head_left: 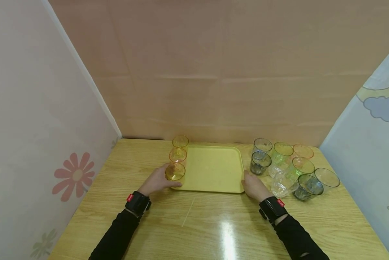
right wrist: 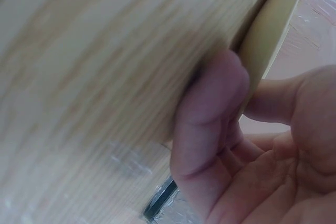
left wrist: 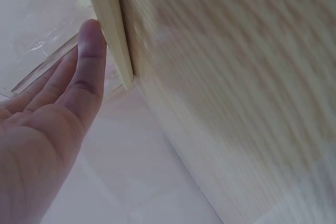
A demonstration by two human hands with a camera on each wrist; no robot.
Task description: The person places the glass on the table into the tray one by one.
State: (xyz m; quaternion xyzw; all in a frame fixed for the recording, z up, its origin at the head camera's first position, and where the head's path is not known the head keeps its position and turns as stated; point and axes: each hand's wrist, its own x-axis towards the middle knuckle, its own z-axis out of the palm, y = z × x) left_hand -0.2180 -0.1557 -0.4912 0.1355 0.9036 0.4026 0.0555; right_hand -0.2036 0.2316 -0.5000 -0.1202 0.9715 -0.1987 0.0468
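A yellow rectangular tray [head_left: 214, 169] lies on the wooden table. Three amber and orange glasses stand in a row along its left end, the front one an amber glass [head_left: 175, 172]. My left hand [head_left: 158, 179] is at the front left corner, fingers fairly straight beside that glass. In the left wrist view a fingertip touches the tray's side [left wrist: 116, 35], with a clear glass wall [left wrist: 39, 17] behind the fingers. My right hand [head_left: 255, 186] pinches the tray's front right corner; the right wrist view shows its bent fingers [right wrist: 202, 124] against the rim [right wrist: 268, 30].
Several glasses stand close together right of the tray, among them a dark grey glass [head_left: 308, 187], a green glass [head_left: 303, 165] and a clear glass [head_left: 283, 184]. A brown-covered wall [head_left: 214, 90] rises behind the table [head_left: 188, 231], with patterned panels at both sides.
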